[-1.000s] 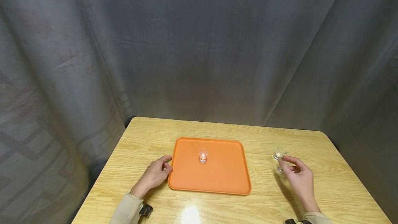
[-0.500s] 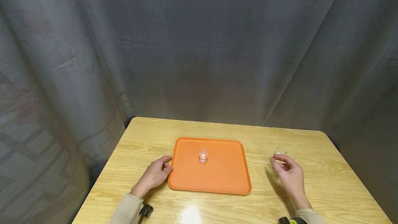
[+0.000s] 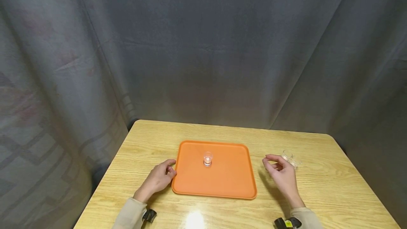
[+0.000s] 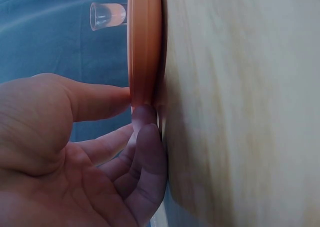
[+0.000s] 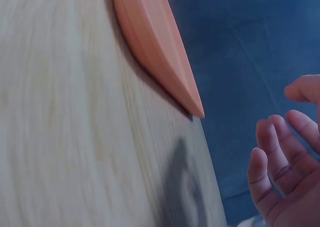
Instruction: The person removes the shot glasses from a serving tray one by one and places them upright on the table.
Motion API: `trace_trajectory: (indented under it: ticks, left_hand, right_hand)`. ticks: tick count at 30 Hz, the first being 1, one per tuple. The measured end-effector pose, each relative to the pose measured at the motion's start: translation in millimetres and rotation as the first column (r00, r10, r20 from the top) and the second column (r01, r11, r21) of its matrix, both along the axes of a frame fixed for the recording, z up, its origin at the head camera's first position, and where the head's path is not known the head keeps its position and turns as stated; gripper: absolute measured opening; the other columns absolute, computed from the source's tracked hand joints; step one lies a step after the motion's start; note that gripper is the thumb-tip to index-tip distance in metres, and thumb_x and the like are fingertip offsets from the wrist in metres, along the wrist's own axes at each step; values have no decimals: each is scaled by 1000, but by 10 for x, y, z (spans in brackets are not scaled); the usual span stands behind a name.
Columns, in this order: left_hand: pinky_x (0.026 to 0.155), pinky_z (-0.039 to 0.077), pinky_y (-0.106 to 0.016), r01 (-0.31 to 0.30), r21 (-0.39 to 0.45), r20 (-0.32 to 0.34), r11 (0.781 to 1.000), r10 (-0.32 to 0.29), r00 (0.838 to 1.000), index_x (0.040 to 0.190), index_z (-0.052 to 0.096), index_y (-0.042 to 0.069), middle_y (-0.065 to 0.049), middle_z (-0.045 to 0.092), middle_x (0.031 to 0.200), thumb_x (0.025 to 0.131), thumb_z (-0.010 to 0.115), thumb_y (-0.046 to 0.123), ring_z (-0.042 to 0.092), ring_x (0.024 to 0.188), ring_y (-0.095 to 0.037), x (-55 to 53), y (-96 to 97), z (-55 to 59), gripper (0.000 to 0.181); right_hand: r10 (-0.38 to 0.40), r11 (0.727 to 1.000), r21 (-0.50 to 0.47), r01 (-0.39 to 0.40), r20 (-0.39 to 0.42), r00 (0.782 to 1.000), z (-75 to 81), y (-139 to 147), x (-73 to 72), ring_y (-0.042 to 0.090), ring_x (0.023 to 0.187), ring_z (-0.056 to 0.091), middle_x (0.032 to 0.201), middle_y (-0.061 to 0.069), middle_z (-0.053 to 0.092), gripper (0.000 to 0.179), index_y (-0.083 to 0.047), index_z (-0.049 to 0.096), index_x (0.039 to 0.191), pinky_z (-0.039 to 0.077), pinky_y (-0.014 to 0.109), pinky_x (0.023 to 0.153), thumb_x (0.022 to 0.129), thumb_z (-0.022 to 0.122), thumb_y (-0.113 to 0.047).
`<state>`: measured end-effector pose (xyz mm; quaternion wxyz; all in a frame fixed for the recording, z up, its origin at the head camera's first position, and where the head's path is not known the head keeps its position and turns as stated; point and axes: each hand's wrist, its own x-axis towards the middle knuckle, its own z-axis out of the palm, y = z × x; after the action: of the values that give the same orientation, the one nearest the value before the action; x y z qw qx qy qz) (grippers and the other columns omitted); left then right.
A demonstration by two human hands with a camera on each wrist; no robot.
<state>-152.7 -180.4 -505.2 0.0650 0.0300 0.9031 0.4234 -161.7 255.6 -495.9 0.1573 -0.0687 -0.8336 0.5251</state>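
Observation:
My left hand (image 3: 159,177) pinches the left edge of an orange tray (image 3: 219,183). In the left wrist view the thumb (image 4: 102,102) lies against the tray rim, and the curled fingers sit below it. A small clear shot glass (image 3: 207,158) stands upright on the tray, toward the back. Over the table to the tray's right hovers my right hand (image 3: 282,176), fingers loosely bent. The right wrist view shows nothing between its thumb and fingers. Two more clear shot glasses, a rear one (image 3: 286,154) and a nearer one (image 3: 295,163), stand just behind it, partly hidden.
The wooden table (image 3: 330,183) has rounded back corners. Grey curtains (image 3: 203,63) hang behind it and along both sides. Bare wood separates the right hand from the tray's right rim.
My right hand has moved left, from over the clear shot glasses toward the tray, uncovering a glass behind it. The left hand, the tray and the glass on it stay put.

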Motion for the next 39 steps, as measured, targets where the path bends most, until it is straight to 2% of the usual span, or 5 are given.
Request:
trace_trajectory:
  ticks: [9, 15, 21, 32, 39]
  left_hand:
    - [78, 41, -30, 1, -4, -10, 1000, -1, 1000, 141, 64, 0, 3, 58, 88, 102, 67, 10, 51, 78, -12, -2, -1, -20, 41]
    - [77, 41, -29, 8, -5, -21, 1000, -8, 1000, 140, 64, 1, 4, 58, 86, 101, 68, 10, 51, 76, -12, 2, -9, -35, 40]
    - [78, 41, -30, 11, -8, -25, 1000, -11, 1000, 140, 64, 1, 4, 58, 87, 101, 68, 11, 51, 77, -12, 2, -12, -28, 40]
    - [77, 41, -30, 9, -5, -17, 1000, -9, 1000, 141, 64, 1, 3, 59, 87, 102, 67, 11, 51, 77, -12, 21, -11, -26, 41]
    - [77, 40, -30, 8, -3, -12, 1000, -8, 1000, 142, 63, 1, 3, 59, 87, 102, 67, 11, 50, 76, -12, 3, -10, -14, 41]
  right_hand:
    - [61, 998, -11, -61, -7, 998, -9, -216, -62, 3, 74, 68, 95, -24, 71, 24, 0, 77, 117, 51, 20, 62, 96, 79, -12]
    - [97, 994, -37, -99, -30, 995, -3, -359, -91, 7, 72, 70, 97, -4, 80, 22, 1, 77, 114, 52, 20, 63, 94, 79, -8]
    - [134, 990, -41, -135, -20, 991, 17, -464, -107, 5, 75, 69, 106, 11, 80, 26, -1, 77, 117, 53, 21, 62, 94, 82, -12]
    - [177, 982, -72, -176, 6, 984, 10, -682, -164, 7, 77, 67, 109, 15, 79, 24, -1, 78, 115, 52, 20, 66, 93, 82, -11]
    - [215, 974, -63, -216, -12, 976, -10, -838, -194, 6, 74, 65, 107, 15, 78, 25, 0, 78, 114, 52, 20, 68, 91, 82, -8]
